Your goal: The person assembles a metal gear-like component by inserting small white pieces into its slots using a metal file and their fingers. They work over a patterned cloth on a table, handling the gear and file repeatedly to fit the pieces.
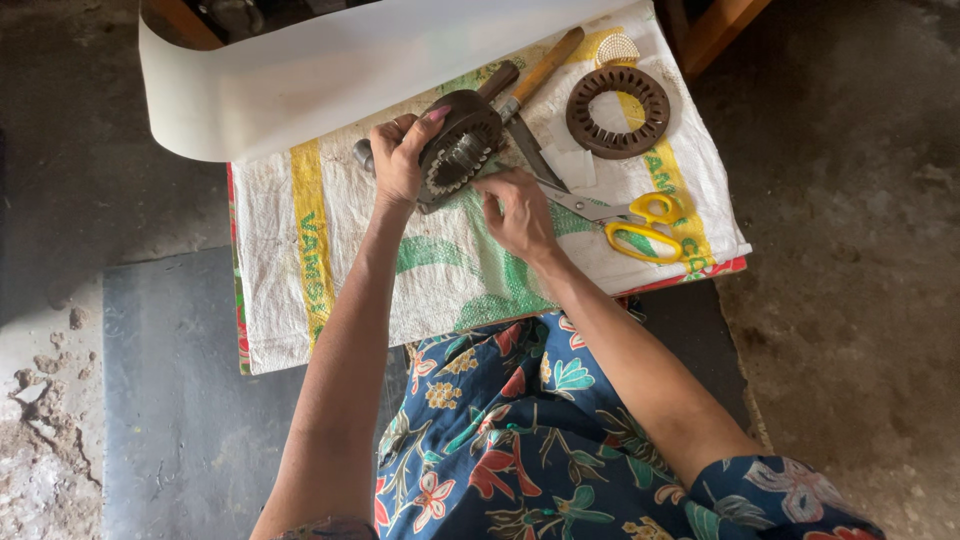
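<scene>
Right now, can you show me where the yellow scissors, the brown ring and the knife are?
yellow scissors (648, 226): head view, on the yellow handle loops.
brown ring (618, 112): head view, on its toothed band, lying flat on the cloth.
knife (545, 66): head view, on its wooden handle.

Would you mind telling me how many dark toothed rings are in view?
2: one ring gripped by the left hand with the right hand beside it; another ring lying free above the yellow scissors. Others may be hidden.
</scene>
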